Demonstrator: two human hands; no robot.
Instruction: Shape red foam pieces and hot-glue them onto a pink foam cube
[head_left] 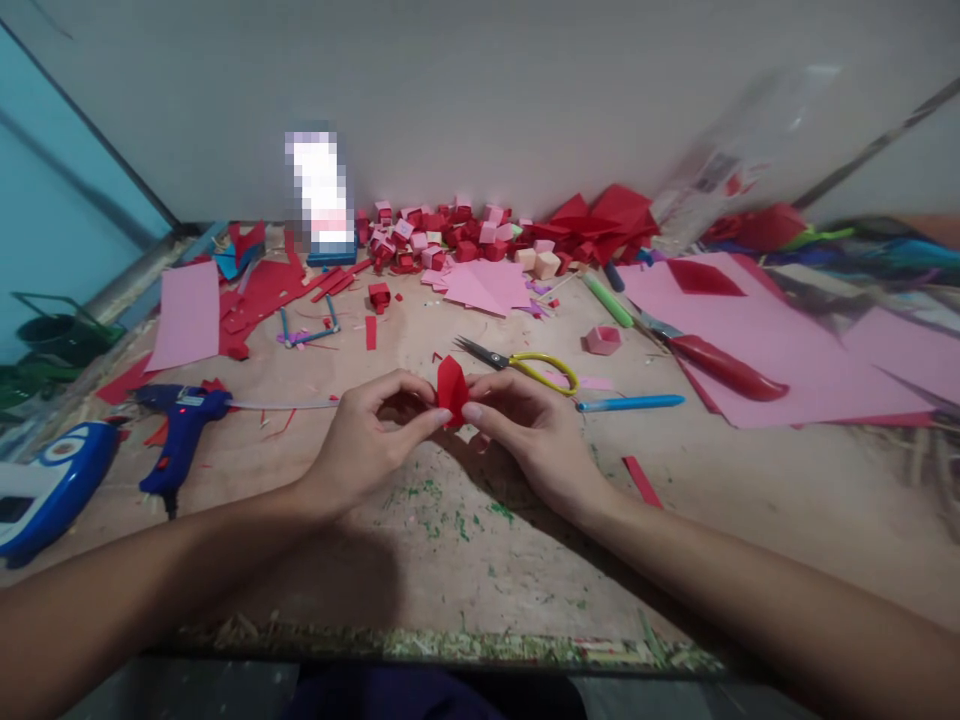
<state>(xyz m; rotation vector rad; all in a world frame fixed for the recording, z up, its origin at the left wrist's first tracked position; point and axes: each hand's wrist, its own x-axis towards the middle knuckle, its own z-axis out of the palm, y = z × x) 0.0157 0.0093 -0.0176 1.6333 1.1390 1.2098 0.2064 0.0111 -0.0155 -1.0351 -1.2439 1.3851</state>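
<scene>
While the left hand is pinching the left side of the red paper piece between thumb and curled fingers, the right hand is pinching its right side in the same manner. The red paper piece is standing roughly upright between both sets of fingertips, over the middle of the worktop. Just beyond the right hand, yellow-handled scissors are lying with blades pointing toward the far left corner. A blue pen is lying right of the scissors; a pink paper box is resting beyond it. Near the left edge, a blue glue gun is lying. Toward the right edge, pink sheets are supporting a red-handled tool. Along the far edge, red and pink paper cubes are forming a pile.
</scene>
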